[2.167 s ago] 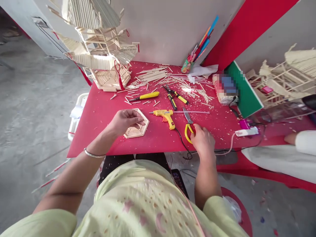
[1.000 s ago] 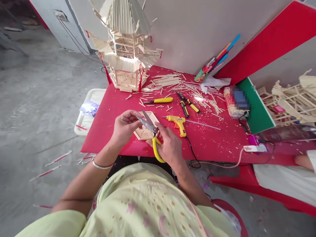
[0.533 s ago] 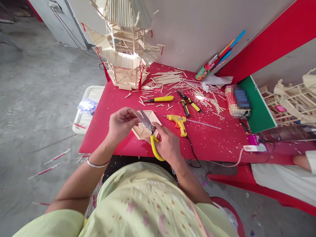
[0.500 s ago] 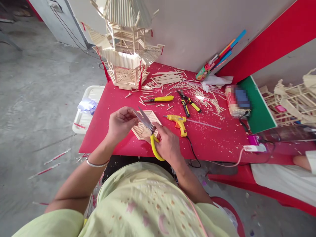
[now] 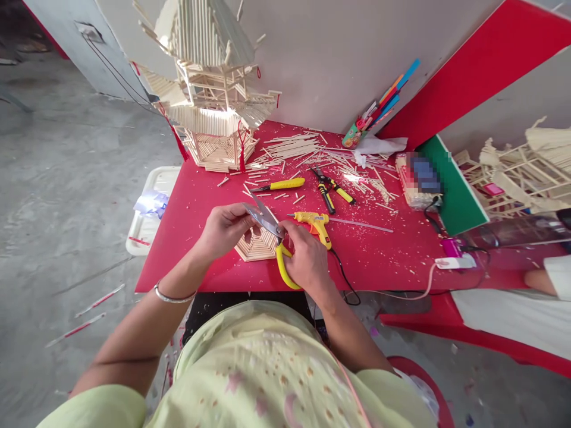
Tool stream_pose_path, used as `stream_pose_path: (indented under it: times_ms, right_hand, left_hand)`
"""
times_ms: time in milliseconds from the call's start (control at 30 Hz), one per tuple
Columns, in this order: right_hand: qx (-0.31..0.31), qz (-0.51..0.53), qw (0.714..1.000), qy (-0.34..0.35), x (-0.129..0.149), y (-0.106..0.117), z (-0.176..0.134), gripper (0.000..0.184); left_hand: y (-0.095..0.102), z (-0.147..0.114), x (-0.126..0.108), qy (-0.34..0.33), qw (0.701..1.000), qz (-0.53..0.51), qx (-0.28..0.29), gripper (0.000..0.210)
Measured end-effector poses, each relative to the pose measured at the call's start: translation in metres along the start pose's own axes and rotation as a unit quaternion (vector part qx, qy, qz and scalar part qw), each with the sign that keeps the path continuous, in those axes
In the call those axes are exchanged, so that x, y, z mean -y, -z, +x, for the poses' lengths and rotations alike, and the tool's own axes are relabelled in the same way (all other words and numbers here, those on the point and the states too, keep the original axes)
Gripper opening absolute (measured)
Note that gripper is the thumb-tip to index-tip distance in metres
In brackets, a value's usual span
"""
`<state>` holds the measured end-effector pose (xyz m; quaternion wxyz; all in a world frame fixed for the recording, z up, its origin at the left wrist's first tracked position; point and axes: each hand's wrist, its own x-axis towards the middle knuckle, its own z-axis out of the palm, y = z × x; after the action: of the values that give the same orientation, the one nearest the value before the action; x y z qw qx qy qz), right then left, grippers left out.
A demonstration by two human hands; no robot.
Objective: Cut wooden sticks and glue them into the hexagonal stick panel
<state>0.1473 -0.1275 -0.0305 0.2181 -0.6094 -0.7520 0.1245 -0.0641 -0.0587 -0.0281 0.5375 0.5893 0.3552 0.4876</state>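
My right hand (image 5: 307, 252) grips a pair of scissors (image 5: 264, 219) by its yellow handles, blades parted and pointing up and left. Close to the blade tips, my left hand (image 5: 228, 227) has thumb and fingers pinched together; anything between them is too small to make out. Under the scissors, a flat hexagonal panel of wooden sticks (image 5: 254, 248) lies on the red table (image 5: 178, 261), partly covered by my hands. Just right of it rests a yellow glue gun (image 5: 316, 226) with a clear glue stick in its back.
Beyond my hands lie a yellow-handled knife (image 5: 285, 184), pliers (image 5: 331, 189) and loose wooden sticks (image 5: 292, 147). A stick-built pagoda (image 5: 214, 107) stands at the back left. Right are a pen holder (image 5: 354, 135), a power strip (image 5: 452, 263) and another person's arm (image 5: 542, 280).
The camera view has shifted slightly, moving the tabletop things left and a little down in the picture. Both hands keep their hold, and the scissor blades look slightly closer together.
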Motion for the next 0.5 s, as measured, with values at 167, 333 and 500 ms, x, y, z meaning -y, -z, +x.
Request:
stream_pose_path:
  times_ms: [167,333,500]
  right_hand:
    - [0.016,0.031,0.999,-0.001,-0.008,0.016,0.006,0.045]
    - [0.009,0.052,0.999,-0.009,-0.021,0.02,0.017,0.042]
    - [0.017,0.024,0.999,-0.022,-0.038,0.025,0.025,0.046]
  left_hand:
    - [-0.009,0.02,-0.008,-0.027,0.999,0.035,0.027,0.023]
    - [-0.022,0.042,-0.012,-0.019,0.996,0.069,0.043,0.018]
    - [-0.036,0.06,-0.013,-0.004,0.996,0.08,0.047,0.019]
